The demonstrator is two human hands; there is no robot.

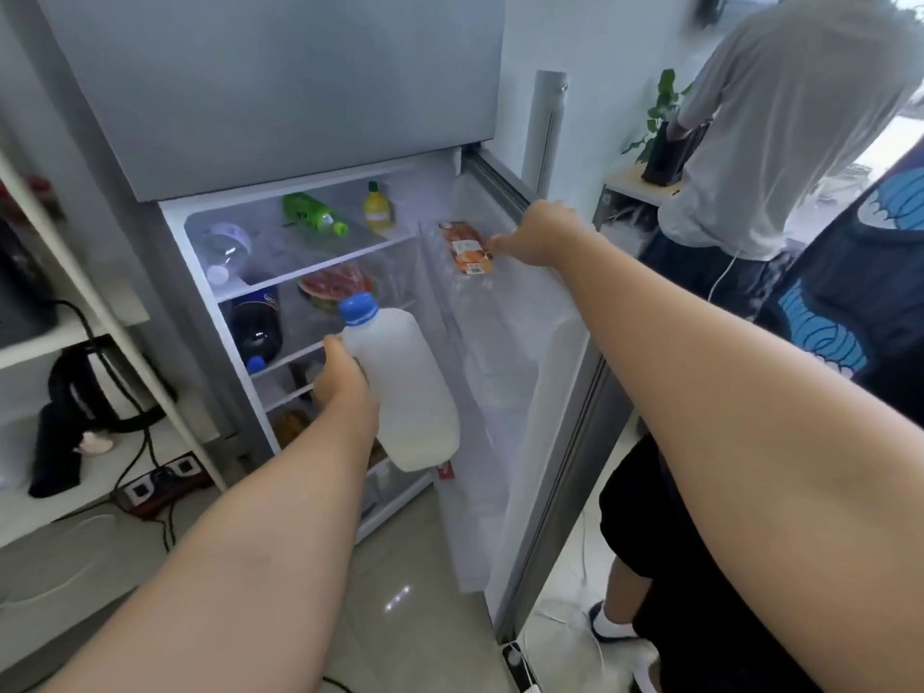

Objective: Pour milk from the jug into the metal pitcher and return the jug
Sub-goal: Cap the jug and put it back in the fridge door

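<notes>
A translucent plastic milk jug [405, 387] with a blue cap is tilted in front of the open fridge, holding a little milk at its bottom. My left hand [342, 380] grips it by the handle side. My right hand [532, 232] rests on the top edge of the open fridge door [530, 402], holding it. No metal pitcher is in view.
Fridge shelves hold a green bottle [312, 212], a yellow bottle [377, 207], watermelon [335, 287] and a dark bottle [255, 327]. An orange packet [467, 247] sits in the door rack. A white shelf unit [100, 312] with cables stands left. A person in grey [780, 142] stands at the right.
</notes>
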